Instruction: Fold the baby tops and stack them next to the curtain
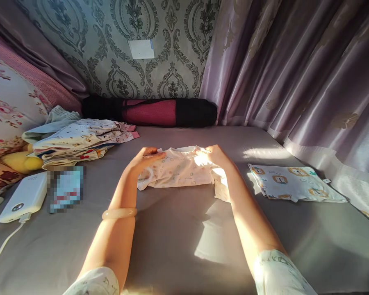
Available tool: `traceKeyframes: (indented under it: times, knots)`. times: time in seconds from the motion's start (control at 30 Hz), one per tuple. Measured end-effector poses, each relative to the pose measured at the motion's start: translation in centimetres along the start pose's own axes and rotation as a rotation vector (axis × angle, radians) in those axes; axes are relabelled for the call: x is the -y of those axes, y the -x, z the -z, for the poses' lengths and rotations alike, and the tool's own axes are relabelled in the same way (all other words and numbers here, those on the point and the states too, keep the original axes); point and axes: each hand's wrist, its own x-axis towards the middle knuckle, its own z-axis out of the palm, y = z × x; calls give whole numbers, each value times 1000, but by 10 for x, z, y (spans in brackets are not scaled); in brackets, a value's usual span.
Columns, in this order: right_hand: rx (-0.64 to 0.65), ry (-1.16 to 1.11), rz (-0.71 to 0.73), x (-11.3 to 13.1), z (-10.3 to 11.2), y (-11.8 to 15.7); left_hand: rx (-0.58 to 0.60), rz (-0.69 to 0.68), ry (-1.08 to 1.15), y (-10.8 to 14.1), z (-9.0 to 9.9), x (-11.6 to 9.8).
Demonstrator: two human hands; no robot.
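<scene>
A small pale pink printed baby shirt (180, 170) is stretched out sideways over the grey sheet, its neckline at the far side. My left hand (146, 157) pinches its left shoulder, and my right hand (214, 155) grips the right shoulder. One sleeve hangs down beside my right wrist; the other is bunched below my left hand. Sunlight falls on the shirt's right side. Whether its lower edge touches the sheet, I cannot tell.
Folded clothes with a lion print (290, 183) lie to the right. At the left are a clothes pile (80, 137), a white power bank (26, 196) with a cable, and a blurred-out item (68, 188). A black and red rolled bag (150, 112) lies along the wall.
</scene>
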Motion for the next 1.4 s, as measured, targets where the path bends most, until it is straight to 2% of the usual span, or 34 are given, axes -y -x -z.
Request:
traceKeyframes:
  times: [0.17, 0.37, 0.67, 0.83, 0.97, 1.07, 1.23, 1.3, 1.37, 1.4]
  knots:
    - [103, 179, 98, 2, 17, 6, 49, -31, -178, -8, 16, 3]
    - [144, 201, 196, 12, 42, 19, 39, -55, -151, -1, 32, -9]
    - [-87, 308, 166, 45, 79, 37, -49, -203, -86, 28, 63, -67]
    - [-90, 204, 309, 73, 104, 45, -153, -350, -136, 40, 84, -102]
    - [-111, 134, 351, 95, 117, 48, -229, -440, -236, 39, 100, -117]
    - [-219, 201, 387, 104, 114, 45, -314, -465, -353, 33, 108, -119]
    - [-319, 475, 509, 115, 107, 31, -495, -500, -545, 30, 109, -126]
    - [-446, 524, 600, 123, 109, 25, -651, -583, -551, 33, 109, -134]
    - [-636, 526, 697, 130, 111, 19, -833, -656, -549, 35, 109, -141]
    - [-719, 530, 733, 132, 110, 16, -874, -661, -574, 35, 108, -144]
